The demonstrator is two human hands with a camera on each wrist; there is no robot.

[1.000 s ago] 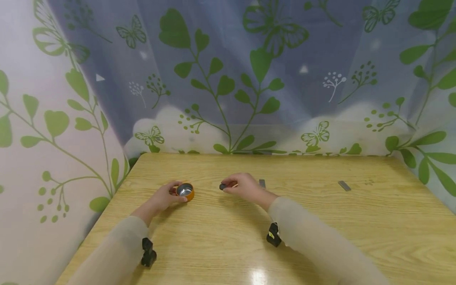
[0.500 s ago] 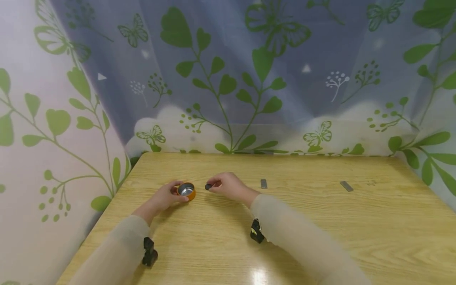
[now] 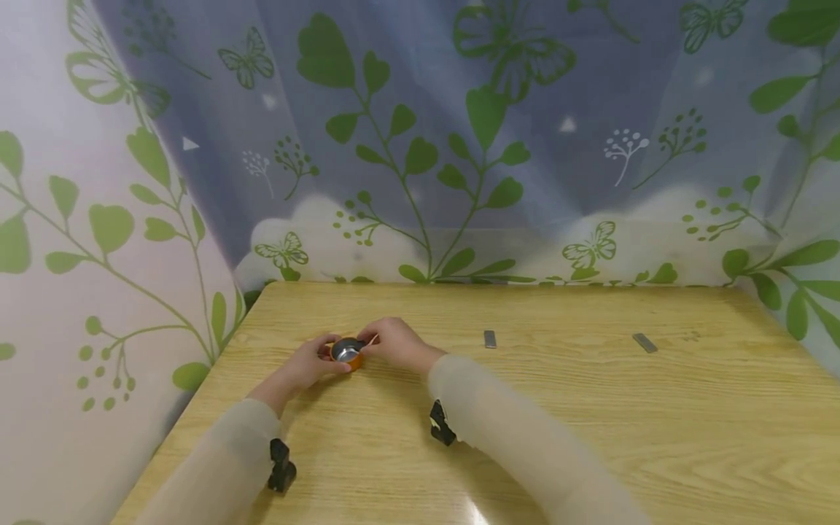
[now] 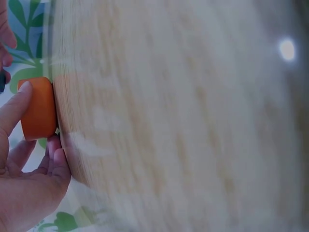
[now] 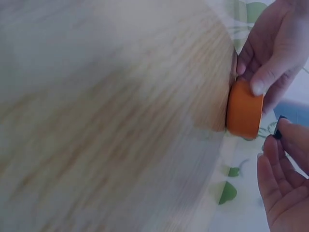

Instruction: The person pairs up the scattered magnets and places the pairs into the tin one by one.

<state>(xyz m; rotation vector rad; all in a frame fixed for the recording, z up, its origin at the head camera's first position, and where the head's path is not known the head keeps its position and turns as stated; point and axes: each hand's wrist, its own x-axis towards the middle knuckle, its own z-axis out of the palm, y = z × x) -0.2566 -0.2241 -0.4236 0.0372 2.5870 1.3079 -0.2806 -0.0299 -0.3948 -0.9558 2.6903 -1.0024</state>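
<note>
Orange tin: open, upright on the table, left of centre. Left hand curls around its wall, steadying it. Right hand pinches a small dark piece, probably a magnet, just above the rim.

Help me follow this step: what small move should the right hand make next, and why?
Probably let go of the small dark piece over the orange tin. The right hand pinches it right at the tin's open top, and the left hand grips the tin's side, holding it on the table.
</note>
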